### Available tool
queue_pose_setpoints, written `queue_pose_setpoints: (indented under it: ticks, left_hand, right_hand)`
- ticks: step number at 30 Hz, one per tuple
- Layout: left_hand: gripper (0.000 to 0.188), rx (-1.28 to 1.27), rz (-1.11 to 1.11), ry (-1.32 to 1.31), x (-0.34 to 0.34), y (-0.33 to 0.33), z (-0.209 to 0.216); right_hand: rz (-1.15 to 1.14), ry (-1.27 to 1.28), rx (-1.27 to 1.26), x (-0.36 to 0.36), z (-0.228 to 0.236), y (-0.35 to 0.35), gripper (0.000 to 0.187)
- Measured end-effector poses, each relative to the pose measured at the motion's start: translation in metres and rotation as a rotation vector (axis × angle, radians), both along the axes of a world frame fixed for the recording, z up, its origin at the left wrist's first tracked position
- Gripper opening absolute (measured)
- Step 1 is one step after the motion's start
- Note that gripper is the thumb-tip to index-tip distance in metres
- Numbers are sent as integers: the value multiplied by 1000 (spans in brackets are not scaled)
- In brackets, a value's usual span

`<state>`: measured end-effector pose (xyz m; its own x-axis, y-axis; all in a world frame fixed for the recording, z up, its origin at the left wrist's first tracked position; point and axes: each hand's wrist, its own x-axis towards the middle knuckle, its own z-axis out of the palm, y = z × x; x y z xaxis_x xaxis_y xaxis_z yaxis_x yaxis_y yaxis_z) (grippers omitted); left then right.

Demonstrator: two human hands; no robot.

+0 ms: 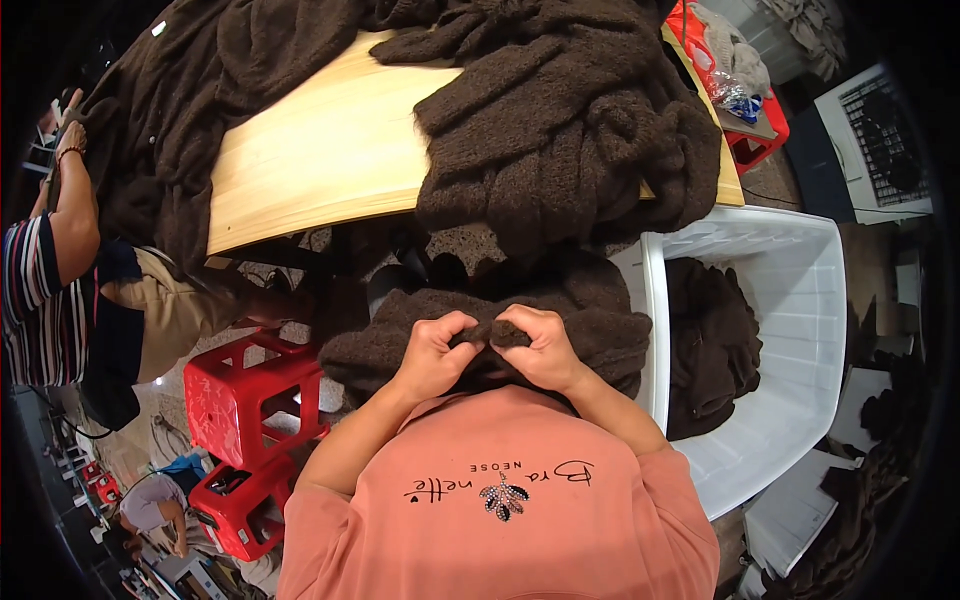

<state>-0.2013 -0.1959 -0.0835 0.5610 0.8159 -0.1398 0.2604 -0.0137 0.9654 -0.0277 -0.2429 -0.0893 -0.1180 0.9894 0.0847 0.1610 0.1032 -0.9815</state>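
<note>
Knit (480, 345), dark brown and fuzzy, lies on my lap at the middle of view, under the bench (330, 150) edge. My left hand (435, 352) and right hand (545, 345) both pinch a small fold of it, each grip clenched on the fabric, thumbs almost touching. I judge I'm checking or picking at a spot; next calls for a fine pull. More knits (570, 120) pile at 12 o'clock, a white tub (790, 270) at 3. The pinched spot itself is hidden.
</note>
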Motion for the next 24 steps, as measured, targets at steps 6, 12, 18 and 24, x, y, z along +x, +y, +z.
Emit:
queue_pose_setpoints:
  ticks: [6, 12, 18, 24]
  left_hand:
    - [7, -67, -151, 95, 3, -9, 4]
    - [2, -338, -37, -168, 4, -6, -1]
    - [17, -458, 125, -203, -1, 3, -7]
    - [18, -543, 354, -484, -16, 31, 3]
  right_hand:
    - [-90, 246, -141, -1, -15, 2, 18]
    - [-90, 108, -108, 1, -7, -2, 15]
    - [-148, -436, 6, 14, 12, -4, 30]
    - [27, 208, -356, 52, 19, -14, 15]
